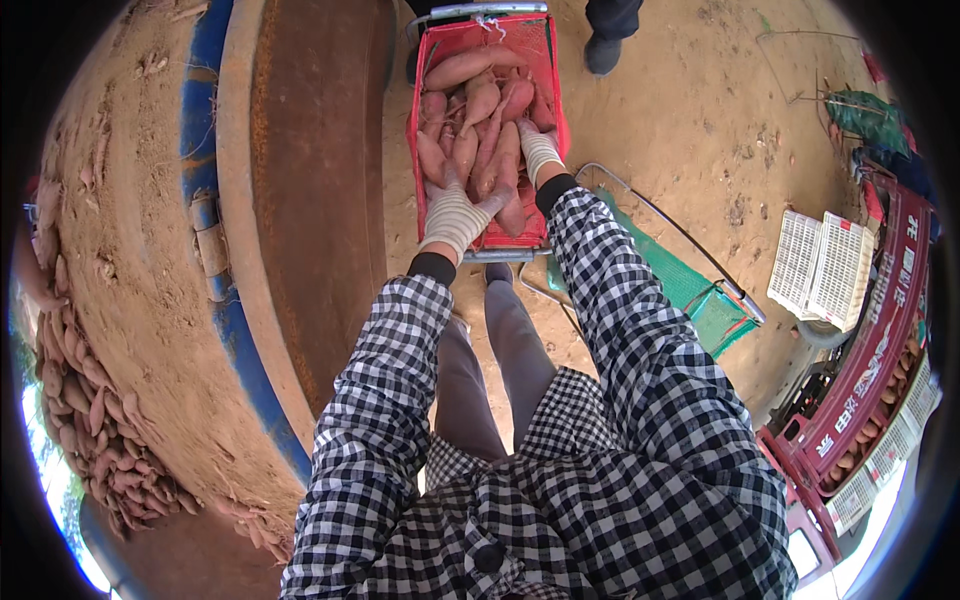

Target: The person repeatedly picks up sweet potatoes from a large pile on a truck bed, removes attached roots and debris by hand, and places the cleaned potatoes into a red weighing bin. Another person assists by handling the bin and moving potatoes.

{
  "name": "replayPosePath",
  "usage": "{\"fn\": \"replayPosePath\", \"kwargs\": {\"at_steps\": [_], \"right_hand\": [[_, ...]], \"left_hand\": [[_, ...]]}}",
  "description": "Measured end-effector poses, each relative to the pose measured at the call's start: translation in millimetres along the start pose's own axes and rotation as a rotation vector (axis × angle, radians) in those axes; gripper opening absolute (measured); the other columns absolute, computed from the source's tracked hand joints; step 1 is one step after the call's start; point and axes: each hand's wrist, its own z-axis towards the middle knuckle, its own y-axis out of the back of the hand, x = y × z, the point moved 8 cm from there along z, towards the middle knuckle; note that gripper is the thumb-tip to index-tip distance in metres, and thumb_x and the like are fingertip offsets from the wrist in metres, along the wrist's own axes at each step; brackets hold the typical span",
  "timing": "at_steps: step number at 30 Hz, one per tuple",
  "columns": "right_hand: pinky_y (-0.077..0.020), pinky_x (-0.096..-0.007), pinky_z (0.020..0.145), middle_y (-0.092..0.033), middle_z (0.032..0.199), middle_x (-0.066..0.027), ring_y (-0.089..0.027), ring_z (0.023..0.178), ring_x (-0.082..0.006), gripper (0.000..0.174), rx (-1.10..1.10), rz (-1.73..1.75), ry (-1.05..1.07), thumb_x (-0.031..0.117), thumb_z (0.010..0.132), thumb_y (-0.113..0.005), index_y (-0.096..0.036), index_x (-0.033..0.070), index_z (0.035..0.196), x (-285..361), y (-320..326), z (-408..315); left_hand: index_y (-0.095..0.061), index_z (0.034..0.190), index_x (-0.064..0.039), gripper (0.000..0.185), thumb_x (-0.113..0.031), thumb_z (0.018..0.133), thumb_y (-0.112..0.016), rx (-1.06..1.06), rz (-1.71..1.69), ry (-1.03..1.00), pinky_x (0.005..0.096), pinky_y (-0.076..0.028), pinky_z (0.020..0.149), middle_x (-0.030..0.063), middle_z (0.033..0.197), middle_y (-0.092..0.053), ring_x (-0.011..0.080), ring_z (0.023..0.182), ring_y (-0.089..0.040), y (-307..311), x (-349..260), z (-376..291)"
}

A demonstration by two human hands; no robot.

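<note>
Before me is a red mesh basket (558, 67) with a metal tube bar at each end, filled with sweet potatoes (481, 101). My left hand (456, 214), in a striped knit glove, lies over the sweet potatoes at the basket's near left, thumb spread away from the fingers. Along the right side, my right hand (537, 148), gloved alike, reaches in by the rim against the sweet potatoes. The fingertips of both hands are partly hidden, so a grip cannot be made out. One long sweet potato (511, 214) points towards me between the hands.
A rusty metal panel (322, 150) with a blue-edged, soil-covered bed stands left; a sweet potato heap (97, 427) lies beyond. Right are a green mesh carrier (660, 262), white plastic crates (821, 270) and a red truck (862, 375) with sweet potatoes. Another person's foot (602, 54) is ahead.
</note>
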Motion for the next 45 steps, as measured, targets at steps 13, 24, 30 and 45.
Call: {"fn": "replayPosePath", "kwargs": {"at_steps": [13, 24, 30, 45], "right_hand": [[-0.0423, -0.0541, 0.106, -0.051, 0.139, -0.0145, -0.051, 0.126, -0.0334, 0.059, 0.928, 1.139, -0.087, 0.039, 0.094, -0.06, -0.041, 0.01, 0.142, 31.2, -8.7, -157.4], [-0.0521, -0.0442, 0.094, -0.06, 0.124, -0.0176, -0.061, 0.111, -0.0305, 0.068, 0.083, 0.706, 0.469, 0.04, 0.089, -0.069, -0.041, 0.006, 0.141, -42.3, 259.9, -195.6], [-0.0477, -0.04, 0.099, -0.056, 0.132, -0.0189, -0.059, 0.113, -0.0288, 0.064, -0.72, -0.093, 0.371, 0.033, 0.087, -0.072, -0.045, 0.011, 0.141, -170.2, 414.5, -245.6], [-0.0352, -0.0596, 0.103, -0.044, 0.145, -0.0178, -0.037, 0.136, -0.04, 0.052, 0.214, -1.265, 1.499, 0.029, 0.073, -0.072, -0.062, 0.018, 0.123, 74.3, -78.6, -156.6]], "left_hand": [[-0.016, 0.155, -0.018, 0.113, -0.032, 0.068, -0.087, -0.064, -0.027, -0.156, 0.0379, -0.041, 0.11, 0.0293, 0.154, -0.013, 0.0395, 0.137, -0.036, -13.7, 15.8, 2.9], [-0.046, 0.146, -0.027, 0.074, -0.033, 0.078, -0.073, 0.08, 0.475, -0.565, 0.0456, -0.052, 0.098, 0.036, 0.155, -0.016, 0.0494, 0.122, -0.052, -33.3, -54.2, -28.7], [-0.037, 0.151, -0.023, 0.07, -0.035, 0.087, -0.064, 0.038, 0.511, -0.593, 0.0481, -0.05, 0.099, 0.0347, 0.152, -0.025, 0.0513, 0.126, -0.047, -34.8, -45.3, -33.7], [-0.068, 0.085, -0.006, 0.033, -0.035, 0.094, -0.055, -0.234, 0.364, -0.608, 0.0463, -0.051, 0.072, 0.0136, 0.072, -0.064, 0.0339, 0.073, -0.064, 18.1, -5.1, -83.5]]}}
